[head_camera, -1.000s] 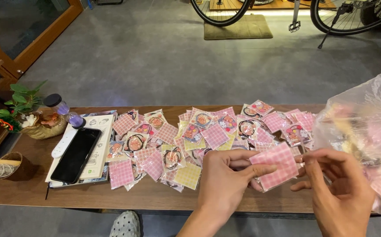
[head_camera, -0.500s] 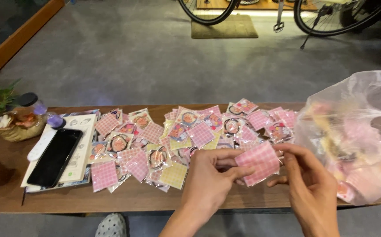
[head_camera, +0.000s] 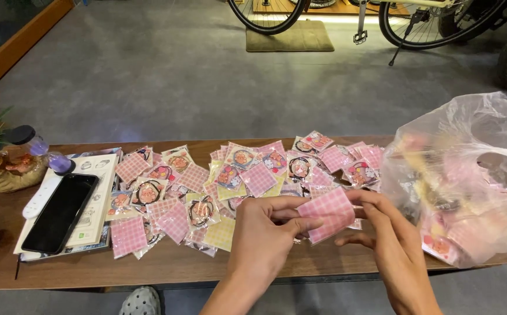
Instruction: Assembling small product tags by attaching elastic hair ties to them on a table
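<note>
Both my hands hold one small pink checked packet (head_camera: 330,213) above the near edge of the wooden table (head_camera: 166,265). My left hand (head_camera: 268,236) pinches its left side between thumb and fingers. My right hand (head_camera: 387,233) grips its right edge. Behind the packet, several similar small packets (head_camera: 218,181), pink checked or yellow with round cartoon charms, lie spread across the table's middle.
A clear plastic bag (head_camera: 469,175) full of more packets stands at the right. On the left lie a black phone (head_camera: 61,211) on a booklet (head_camera: 93,201), a white remote, a small purple bottle (head_camera: 60,163) and a plant dish (head_camera: 5,166). Bicycles (head_camera: 417,23) stand on the floor beyond.
The view has shifted a little to the right and the bag takes up more of it. My hands keep the pink packet, with the fingers shifted slightly on it.
</note>
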